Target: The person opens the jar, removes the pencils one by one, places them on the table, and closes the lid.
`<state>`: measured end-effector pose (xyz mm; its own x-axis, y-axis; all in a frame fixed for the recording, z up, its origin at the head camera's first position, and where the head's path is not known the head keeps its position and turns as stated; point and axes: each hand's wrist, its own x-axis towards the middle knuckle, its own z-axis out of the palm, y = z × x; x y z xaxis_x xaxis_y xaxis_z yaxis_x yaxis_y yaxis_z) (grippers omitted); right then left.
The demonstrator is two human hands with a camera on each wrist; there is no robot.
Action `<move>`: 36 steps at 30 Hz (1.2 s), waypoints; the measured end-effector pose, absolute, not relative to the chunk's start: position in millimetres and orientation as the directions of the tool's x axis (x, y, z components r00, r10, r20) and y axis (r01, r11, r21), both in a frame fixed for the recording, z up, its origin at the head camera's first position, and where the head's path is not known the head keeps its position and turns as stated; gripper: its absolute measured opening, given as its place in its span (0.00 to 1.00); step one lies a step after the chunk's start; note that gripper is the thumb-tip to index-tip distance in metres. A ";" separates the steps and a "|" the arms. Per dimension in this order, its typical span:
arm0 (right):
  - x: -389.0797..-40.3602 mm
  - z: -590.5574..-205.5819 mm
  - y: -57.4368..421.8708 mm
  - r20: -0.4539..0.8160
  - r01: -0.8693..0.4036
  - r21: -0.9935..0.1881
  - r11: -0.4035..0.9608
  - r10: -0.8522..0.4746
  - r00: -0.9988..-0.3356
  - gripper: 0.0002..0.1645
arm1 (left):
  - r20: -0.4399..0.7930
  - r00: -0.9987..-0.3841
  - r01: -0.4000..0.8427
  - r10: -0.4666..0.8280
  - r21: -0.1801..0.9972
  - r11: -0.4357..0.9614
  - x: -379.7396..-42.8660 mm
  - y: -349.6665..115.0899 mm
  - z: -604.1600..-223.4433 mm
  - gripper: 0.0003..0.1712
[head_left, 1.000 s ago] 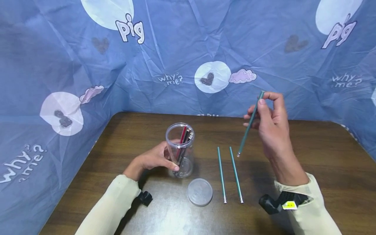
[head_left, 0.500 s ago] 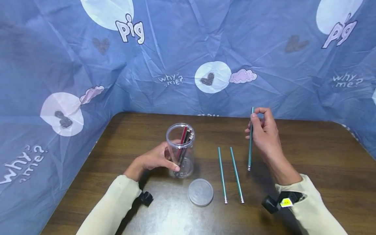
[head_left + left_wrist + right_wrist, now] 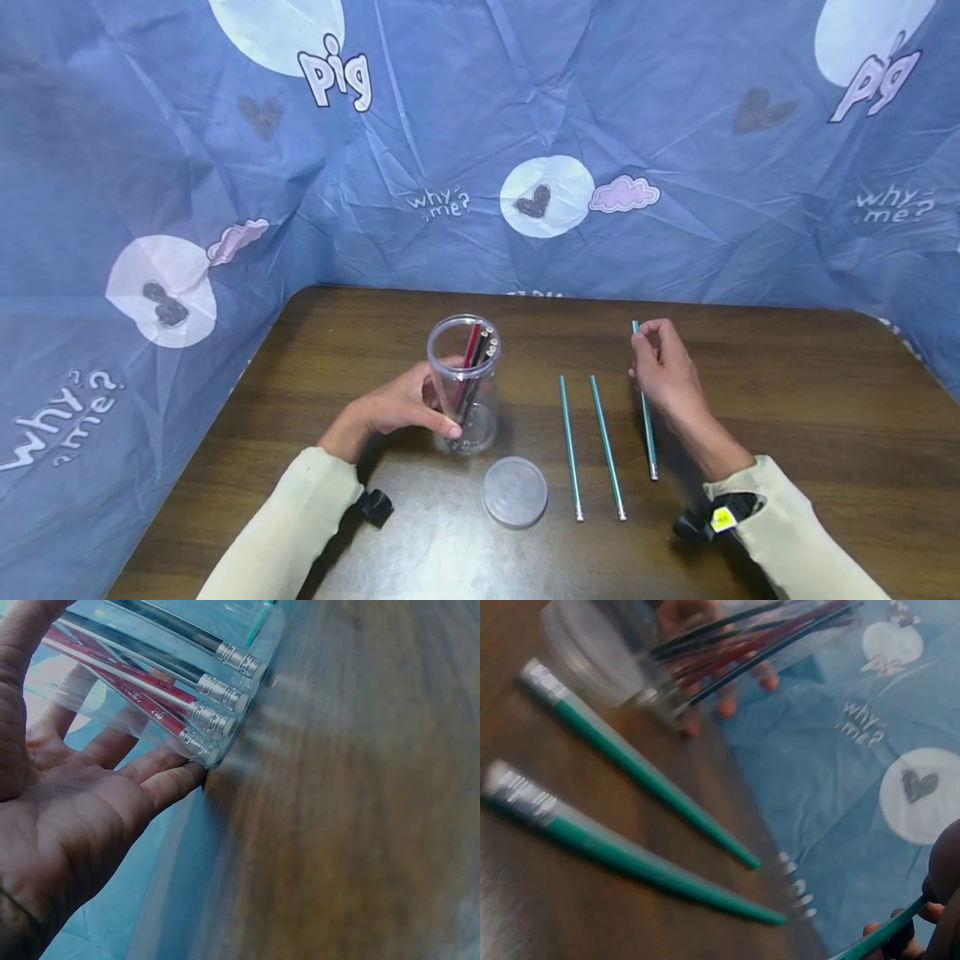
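Observation:
My left hand (image 3: 408, 404) grips a clear plastic jar (image 3: 463, 367) that stands upright on the table. Inside lean several red and black pencils (image 3: 172, 701), their metal-ringed eraser ends at the jar's bottom in the left wrist view. My right hand (image 3: 666, 367) pinches a green pencil (image 3: 648, 437) near its far end, with the eraser end pointing toward me. Whether that pencil touches the table along its length I cannot tell. To its left, two more green pencils (image 3: 570, 450) (image 3: 608, 450) lie side by side, eraser ends toward me.
A round translucent lid (image 3: 515, 492) lies on the wooden table (image 3: 810, 400), in front of the jar and left of the green pencils. A blue printed cloth (image 3: 420, 125) hangs behind the table and along its left side.
My right hand has come down and toward me with the green pencil, which has swung round to lie nearly in line with the other two. My left hand and the jar stay put.

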<state>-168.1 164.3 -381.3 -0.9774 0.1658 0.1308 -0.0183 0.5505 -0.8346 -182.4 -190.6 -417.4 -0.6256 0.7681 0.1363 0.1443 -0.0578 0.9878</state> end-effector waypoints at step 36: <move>-168.7 -421.4 183.0 0.067 0.035 -0.583 0.812 0.091 -0.994 0.14 | 0.167 -0.614 0.159 0.772 0.983 -0.086 -182.7 -187.3 -421.5 0.47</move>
<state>-168.7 183.0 -421.4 -0.9936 0.0907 0.0669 0.0348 0.8117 -0.5830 -182.7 -187.3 -421.5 -0.6139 0.7715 0.1671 0.1594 -0.0862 0.9834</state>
